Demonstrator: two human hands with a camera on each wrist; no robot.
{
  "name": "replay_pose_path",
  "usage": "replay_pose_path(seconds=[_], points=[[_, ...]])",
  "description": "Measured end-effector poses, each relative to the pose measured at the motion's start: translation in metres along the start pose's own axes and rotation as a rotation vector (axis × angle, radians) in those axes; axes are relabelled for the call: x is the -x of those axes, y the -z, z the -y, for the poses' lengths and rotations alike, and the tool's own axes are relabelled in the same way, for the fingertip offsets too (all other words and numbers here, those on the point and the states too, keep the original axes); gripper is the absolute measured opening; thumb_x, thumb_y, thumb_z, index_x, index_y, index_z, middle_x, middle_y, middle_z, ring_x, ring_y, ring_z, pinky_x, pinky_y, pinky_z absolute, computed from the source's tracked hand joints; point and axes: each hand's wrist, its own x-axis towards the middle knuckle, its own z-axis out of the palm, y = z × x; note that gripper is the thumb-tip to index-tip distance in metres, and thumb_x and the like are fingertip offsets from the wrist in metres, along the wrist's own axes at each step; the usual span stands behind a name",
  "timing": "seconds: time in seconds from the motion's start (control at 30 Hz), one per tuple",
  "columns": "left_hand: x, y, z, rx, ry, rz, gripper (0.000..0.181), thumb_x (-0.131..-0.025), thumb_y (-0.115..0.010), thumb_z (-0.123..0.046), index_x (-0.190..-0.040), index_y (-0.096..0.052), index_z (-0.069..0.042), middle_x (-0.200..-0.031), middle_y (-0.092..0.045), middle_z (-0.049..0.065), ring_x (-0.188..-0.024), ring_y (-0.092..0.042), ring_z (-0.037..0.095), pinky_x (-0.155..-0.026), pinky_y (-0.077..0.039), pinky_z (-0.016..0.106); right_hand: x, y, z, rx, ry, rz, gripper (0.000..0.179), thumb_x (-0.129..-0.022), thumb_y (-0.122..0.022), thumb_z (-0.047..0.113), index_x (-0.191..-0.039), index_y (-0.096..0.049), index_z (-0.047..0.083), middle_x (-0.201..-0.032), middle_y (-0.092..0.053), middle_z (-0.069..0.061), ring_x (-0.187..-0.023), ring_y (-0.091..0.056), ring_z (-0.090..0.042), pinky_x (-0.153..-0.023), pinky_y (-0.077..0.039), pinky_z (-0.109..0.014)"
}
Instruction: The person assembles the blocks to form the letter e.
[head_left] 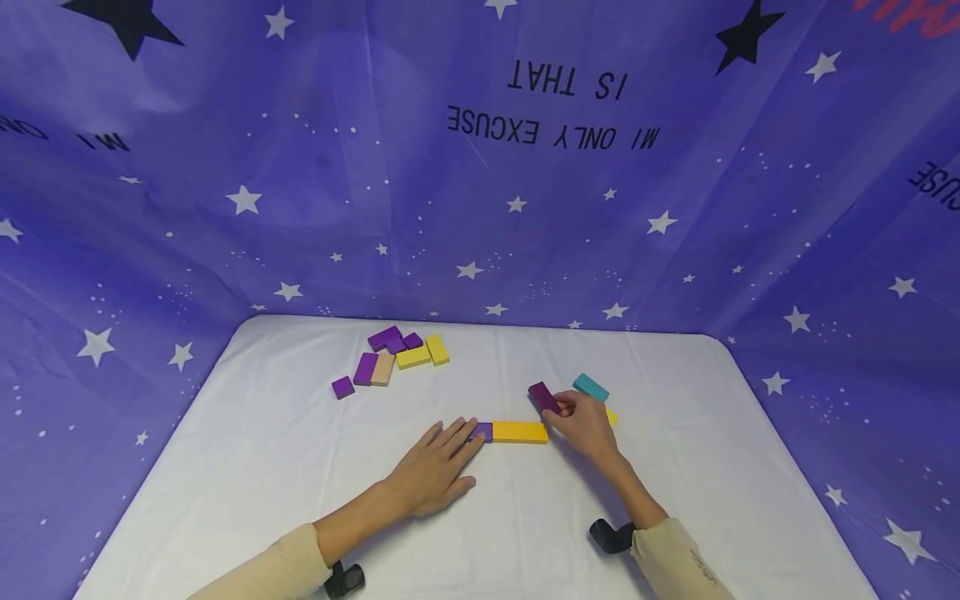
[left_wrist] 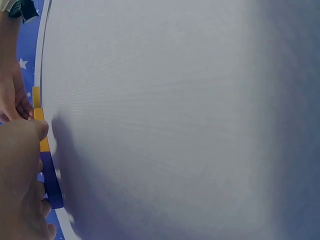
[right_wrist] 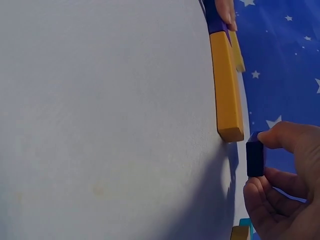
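Note:
A purple block [head_left: 482,432] and a longer orange-yellow block [head_left: 520,432] lie end to end in a row on the white table. My left hand [head_left: 435,469] rests with its fingers spread over the purple block, covering its left part. Between thumb and fingers my right hand [head_left: 584,423] pinches a dark purple block [head_left: 543,397], just beyond the right end of the orange-yellow block. In the right wrist view the pinched block [right_wrist: 255,158] shows its end face, apart from the orange-yellow block [right_wrist: 226,87].
Behind the right hand lie a teal block [head_left: 591,387] and a partly hidden yellow block [head_left: 612,417]. At the back left are several purple blocks [head_left: 366,368], yellow blocks [head_left: 413,357] and a tan block [head_left: 382,369]. A starry blue cloth [head_left: 480,225] hangs behind the table [head_left: 285,433].

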Motion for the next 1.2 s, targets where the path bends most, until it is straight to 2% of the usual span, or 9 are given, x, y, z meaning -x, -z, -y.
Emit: replay_pose_path(seconds=[0.13,0.37,0.53,1.2], points=[[-0.0002,0.0006,-0.0005,-0.004,-0.002,0.003,0.063,-0.105,-0.043,-0.045,-0.157,-0.032,-0.01,-0.162,-0.024,0.013,-0.148,-0.021,0.029,-0.118,-0.019,0.051,-0.0012,-0.0028,0.0011,0.025,0.004,0.005,0.033,-0.081,-0.082,0.015,-0.105,-0.072,-0.004,-0.081,-0.067,-0.004,-0.071,-0.058,-0.016,-0.065,-0.053,-0.027],[-0.0001,-0.0006,-0.0012,-0.008,-0.005,0.005,0.064,-0.105,-0.043,-0.045,-0.157,-0.032,-0.01,-0.162,-0.024,0.013,-0.148,-0.021,0.029,-0.117,-0.019,0.051,0.0002,-0.007,0.0023,0.045,-0.046,0.036,0.034,-0.081,-0.084,0.018,-0.106,-0.073,-0.002,-0.079,-0.064,-0.001,-0.07,-0.055,-0.016,-0.063,-0.049,-0.027],[0.0002,-0.0013,-0.0017,-0.012,-0.003,-0.003,0.064,-0.105,-0.043,-0.045,-0.157,-0.032,-0.01,-0.162,-0.024,0.013,-0.148,-0.021,0.029,-0.117,-0.019,0.051,0.0015,-0.0088,0.0027,0.062,-0.036,0.035,0.034,-0.08,-0.084,0.019,-0.106,-0.073,-0.001,-0.078,-0.063,0.0,-0.069,-0.055,-0.015,-0.065,-0.05,-0.029],[-0.0002,-0.0007,-0.0021,-0.003,0.004,-0.005,0.063,-0.105,-0.044,-0.044,-0.156,-0.033,-0.01,-0.162,-0.024,0.013,-0.148,-0.021,0.029,-0.118,-0.019,0.051,0.0083,-0.007,0.0012,0.011,-0.039,0.035,0.033,-0.082,-0.082,0.015,-0.108,-0.072,-0.002,-0.08,-0.065,-0.002,-0.069,-0.057,-0.014,-0.064,-0.051,-0.027]])
